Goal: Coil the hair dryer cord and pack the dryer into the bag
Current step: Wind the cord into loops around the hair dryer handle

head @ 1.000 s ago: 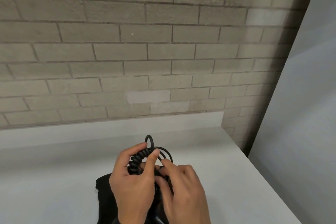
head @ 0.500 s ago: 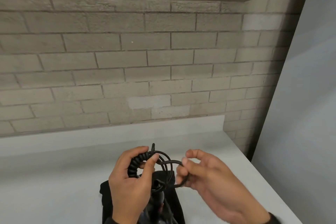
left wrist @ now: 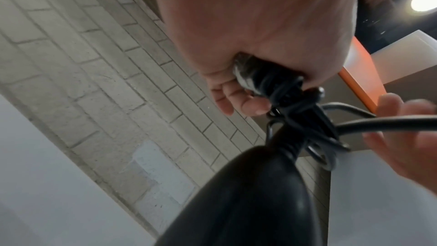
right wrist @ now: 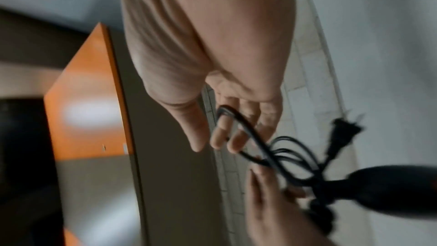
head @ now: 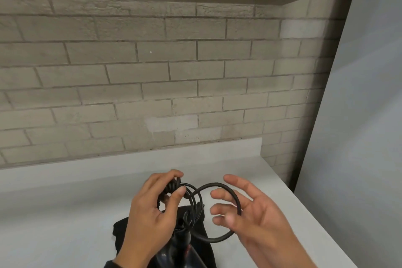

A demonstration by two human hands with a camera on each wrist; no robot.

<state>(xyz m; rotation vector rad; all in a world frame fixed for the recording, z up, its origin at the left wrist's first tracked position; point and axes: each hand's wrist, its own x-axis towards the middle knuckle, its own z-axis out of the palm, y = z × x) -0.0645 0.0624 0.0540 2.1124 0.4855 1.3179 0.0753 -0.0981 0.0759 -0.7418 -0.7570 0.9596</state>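
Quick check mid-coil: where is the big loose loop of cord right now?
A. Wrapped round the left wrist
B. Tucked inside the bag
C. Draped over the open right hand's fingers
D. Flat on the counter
C: the cord loop arcs across the spread fingers of the right hand, while the left hand grips the coiled bundle above the bag.

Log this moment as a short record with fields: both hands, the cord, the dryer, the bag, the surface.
left hand: grips the gathered coils of the black hair dryer cord
right hand: fingers spread, a loose loop of cord draped over them
cord plug: hangs free
black glossy hair dryer: hangs below the left hand
black cloth bag: lies on the table, under the dryer
pale grey table: against a brick wall
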